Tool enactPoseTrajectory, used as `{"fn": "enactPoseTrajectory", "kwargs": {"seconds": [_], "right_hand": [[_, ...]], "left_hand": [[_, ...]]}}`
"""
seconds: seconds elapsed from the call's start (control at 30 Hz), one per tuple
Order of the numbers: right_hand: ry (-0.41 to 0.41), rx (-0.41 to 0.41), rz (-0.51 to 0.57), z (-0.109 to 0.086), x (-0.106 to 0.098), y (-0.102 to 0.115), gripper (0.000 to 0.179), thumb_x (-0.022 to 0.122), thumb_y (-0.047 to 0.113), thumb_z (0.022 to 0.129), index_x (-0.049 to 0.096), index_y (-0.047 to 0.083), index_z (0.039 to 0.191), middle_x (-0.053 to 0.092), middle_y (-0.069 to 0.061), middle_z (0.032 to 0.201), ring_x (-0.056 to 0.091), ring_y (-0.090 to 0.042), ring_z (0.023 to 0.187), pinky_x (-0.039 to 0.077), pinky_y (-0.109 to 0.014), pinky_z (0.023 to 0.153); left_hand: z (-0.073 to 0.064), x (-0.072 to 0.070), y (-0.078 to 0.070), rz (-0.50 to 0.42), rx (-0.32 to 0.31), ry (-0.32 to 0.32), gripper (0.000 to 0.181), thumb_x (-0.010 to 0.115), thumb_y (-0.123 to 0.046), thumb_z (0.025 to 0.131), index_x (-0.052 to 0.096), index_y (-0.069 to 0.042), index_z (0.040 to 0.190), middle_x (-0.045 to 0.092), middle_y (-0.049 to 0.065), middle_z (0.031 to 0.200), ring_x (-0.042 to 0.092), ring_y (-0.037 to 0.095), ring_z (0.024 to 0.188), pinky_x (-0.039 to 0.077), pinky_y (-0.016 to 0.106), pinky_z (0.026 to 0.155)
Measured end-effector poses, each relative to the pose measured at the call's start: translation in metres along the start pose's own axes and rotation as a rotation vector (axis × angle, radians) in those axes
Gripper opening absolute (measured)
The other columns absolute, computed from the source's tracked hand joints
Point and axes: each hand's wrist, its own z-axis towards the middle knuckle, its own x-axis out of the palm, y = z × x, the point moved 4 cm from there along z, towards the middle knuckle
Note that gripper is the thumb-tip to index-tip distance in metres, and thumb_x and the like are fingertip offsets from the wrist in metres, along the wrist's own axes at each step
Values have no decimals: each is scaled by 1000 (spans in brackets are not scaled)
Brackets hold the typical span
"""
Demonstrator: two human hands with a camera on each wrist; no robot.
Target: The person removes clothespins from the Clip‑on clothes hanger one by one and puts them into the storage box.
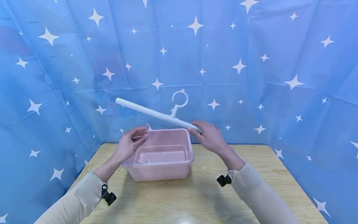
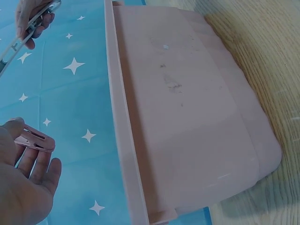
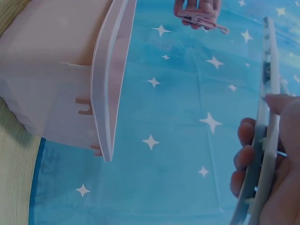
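Observation:
My right hand [image 1: 209, 134] grips one end of a white hanger bar [image 1: 151, 112], which slants up to the left above a pink plastic bin [image 1: 156, 171]. A round white hook [image 1: 186, 99] rises from the bar's middle. In the right wrist view the bar [image 3: 271, 61] shows a ribbed, hollow underside, with fingers curled around it. At the bin's left rear rim, my left hand [image 1: 130, 145] pinches a small pink clothespin [image 1: 146, 130] between thumb and fingers. The left wrist view shows this clothespin [image 2: 35, 139] from the side. A few small pale pieces [image 1: 147, 161] lie inside the bin.
The bin stands on a light wood-grain table [image 1: 167, 199], toward its back edge. A blue curtain with white stars [image 1: 212, 56] hangs behind the table and along both sides. Small black cameras [image 1: 109, 196] are strapped at both sleeve cuffs.

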Motion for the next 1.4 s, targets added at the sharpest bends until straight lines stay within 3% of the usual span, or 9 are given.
{"fn": "enactPoseTrajectory", "kwargs": {"seconds": [0.57,1.1,1.4], "right_hand": [[0,1,5,1,-2,1,40,52,46,102,64,17,128,68,-3,118,65,-23,91,51,-43,75],[9,6,-1,0,-1,-1,39,52,45,103,64,18,128,69,-3,116,65,-23,91,51,-44,76],[8,6,5,-1,-1,-1,38,53,44,102,65,18,127,69,-2,113,64,-22,90,50,-43,75]], "left_hand": [[0,4,3,61,15,51,42,70,-22,95,60,-9,133,71,12,122,68,29,114,54,43,98],[-4,11,10,137,-6,160,45,69,-24,95,57,-14,138,69,10,123,68,27,110,55,43,95],[-4,13,15,124,-41,189,42,70,-19,94,60,-6,132,70,13,121,69,30,110,57,41,92]]}}
